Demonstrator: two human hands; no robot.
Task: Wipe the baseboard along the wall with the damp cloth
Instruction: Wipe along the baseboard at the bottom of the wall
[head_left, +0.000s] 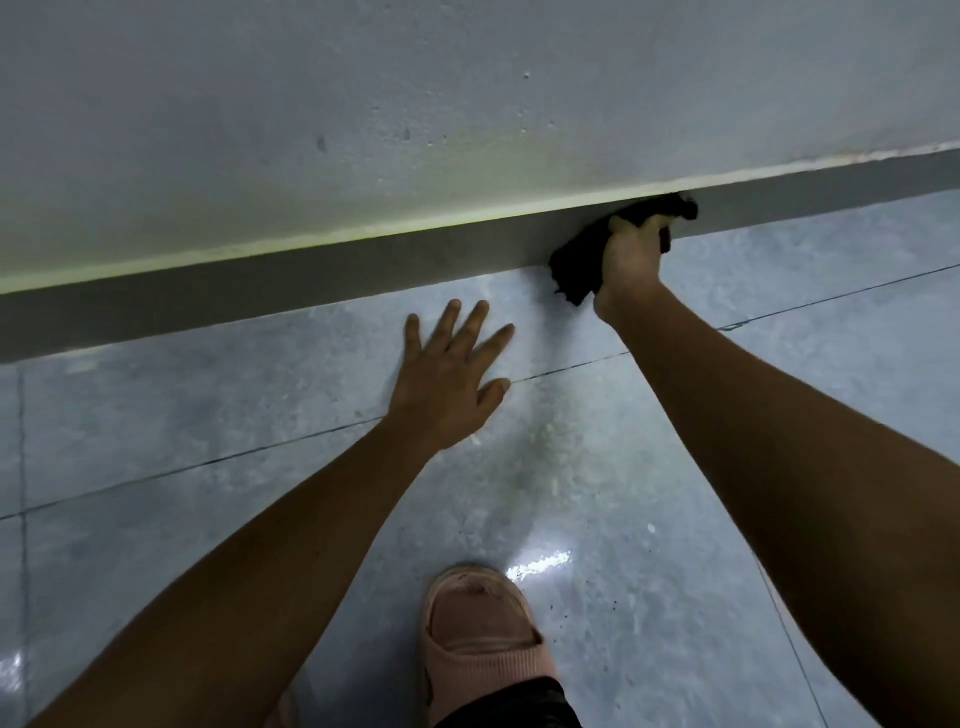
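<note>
Nearest the lens, a pink slipper (480, 631) is planted on the glossy tiled floor (649, 519), and two bare forearms reach away from it toward the wall (363, 130). Judging by the low viewpoint, the person is crouched or bent well forward, which would explain the left hand (451, 382): it lies flat on the floor with its fingers (470, 325) spread wide and holding nothing, probably as a prop for balance. The right hand (631, 260) is closed around a dark cloth (574, 273), bunched so that it covers the dark baseboard (260, 283) from top edge to floor line. The cloth is pressed against the baseboard, right of centre, one corner trailing onto the tile. Much baseboard runs on to either side; which stretch is already wiped cannot be told.
</note>
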